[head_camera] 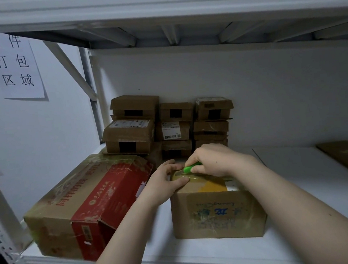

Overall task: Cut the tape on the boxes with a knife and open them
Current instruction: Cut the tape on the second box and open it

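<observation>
Now a brown cardboard box with faded blue print point(218, 213) stands near the front of the white metal shelf point(199, 257), closed, with glossy clear tape point(210, 179) across its top and down its front face. The left hand point(165, 181) grips the box at its top left corner: the thumb lies along the front top edge and the fingers curl over the top behind it. The right hand point(212, 160) is clenched around a green-handled utility knife point(192, 167), held low over the lid. The knife's tip points left, toward the left hand, and sits at the tape close to the left thumb; whether the blade has gone into the tape I cannot tell. Both bare forearms reach in from the bottom of the view.

Just to the left of the box lies a large red and brown carton wrapped in clear tape point(87, 203), set at an angle, its near end dented. Behind both, against the back wall, stands a stack of small brown cardboard parcels point(168, 124), some with white shipping labels. A flat piece of brown cardboard point(347, 157) lies on the shelf at the far right. On the left wall hangs a white paper sign with black characters point(15, 65).
</observation>
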